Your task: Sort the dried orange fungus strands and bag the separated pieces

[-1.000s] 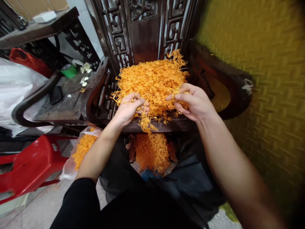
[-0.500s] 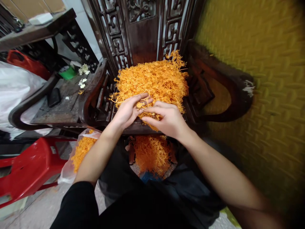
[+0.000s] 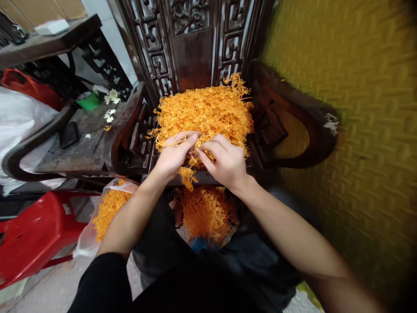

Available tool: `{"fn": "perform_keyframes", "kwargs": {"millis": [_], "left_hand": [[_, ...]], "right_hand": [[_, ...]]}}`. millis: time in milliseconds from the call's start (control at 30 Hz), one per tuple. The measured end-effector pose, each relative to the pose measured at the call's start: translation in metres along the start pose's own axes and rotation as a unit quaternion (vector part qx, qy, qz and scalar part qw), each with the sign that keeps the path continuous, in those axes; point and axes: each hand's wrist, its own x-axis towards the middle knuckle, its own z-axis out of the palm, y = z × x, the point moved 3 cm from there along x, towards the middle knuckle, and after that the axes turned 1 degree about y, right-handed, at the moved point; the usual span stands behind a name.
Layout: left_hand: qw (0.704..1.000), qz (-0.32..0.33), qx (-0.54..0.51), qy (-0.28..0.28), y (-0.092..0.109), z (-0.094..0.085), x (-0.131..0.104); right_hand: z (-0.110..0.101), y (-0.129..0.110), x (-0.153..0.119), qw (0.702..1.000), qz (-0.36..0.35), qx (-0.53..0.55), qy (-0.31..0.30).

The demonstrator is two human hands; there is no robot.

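The orange sprig (image 3: 188, 177) hung between the two hands, its head just off the near edge of the seat. Behind it, the orange heap (image 3: 205, 106) covered most of the seat of the carved chair (image 3: 192, 61).

Change: half a second earlier, the right hand lay flatter, fingers extended toward the left palm. It had since curled to a fingertip posture, and the sprig hung lower. This suggested that handling had shifted from gathering to fine work on the stem.

Left hand (image 3: 175, 153): narrow, thumb against forefinger, apparently pinching the sprig's stem. A loose strand (image 3: 174, 142) crossed its fingers. Right hand (image 3: 230, 163): narrow, knuckles up, thumb and fingertips beside the left fingertips; whether it gripped the stem could not be told. Both forearms converged from the near side.

Below the seat stood a second orange pile (image 3: 203, 213). A plastic bag (image 3: 86, 237) of similar orange material and a red chair (image 3: 32, 226) stood left.
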Motion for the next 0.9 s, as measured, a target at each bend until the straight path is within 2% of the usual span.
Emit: {"fn": "perform_keyframes", "kwargs": {"millis": [100, 200, 367, 500, 600, 633, 700, 767, 833, 900], "left_hand": [[0.999, 0.034, 0.011, 0.000, 0.001, -0.006, 0.001], [0.997, 0.064, 0.034, 0.002, 0.001, -0.009, 0.002], [0.993, 0.079, 0.087, 0.031, 0.000, -0.011, 0.001], [0.992, 0.090, 0.090, 0.006, -0.004, -0.010, -0.002], [0.989, 0.107, 0.106, -0.007, -0.005, -0.012, 0.005], [0.986, 0.124, 0.114, 0.014, -0.003, -0.017, 0.011], [0.977, 0.164, 0.104, 0.091, 0.003, -0.031, 0.024], [0.968, 0.188, 0.048, 0.162, 0.010, -0.048, 0.035], [0.972, 0.165, -0.011, 0.165, 0.015, -0.057, 0.042], [0.983, 0.123, -0.055, 0.129, 0.020, -0.056, 0.041]], "right_hand": [[0.003, 0.001, -0.002, 1.000, -0.006, -0.006, -0.004], [0.005, 0.003, -0.003, 0.999, -0.003, -0.030, -0.034], [0.005, 0.004, -0.001, 0.995, -0.036, -0.065, -0.068], [0.006, 0.005, 0.001, 0.994, -0.033, -0.057, -0.090], [0.005, -0.002, 0.001, 0.994, -0.029, -0.045, -0.095], [0.004, -0.008, 0.001, 0.995, -0.039, -0.031, -0.092], [-0.003, -0.021, 0.000, 0.994, -0.075, 0.021, -0.070], [-0.011, -0.028, 0.001, 0.992, -0.083, 0.088, -0.045], [-0.018, -0.020, 0.003, 0.988, -0.019, 0.147, -0.030], [-0.020, -0.001, 0.004, 0.972, 0.105, 0.204, -0.042]]}}
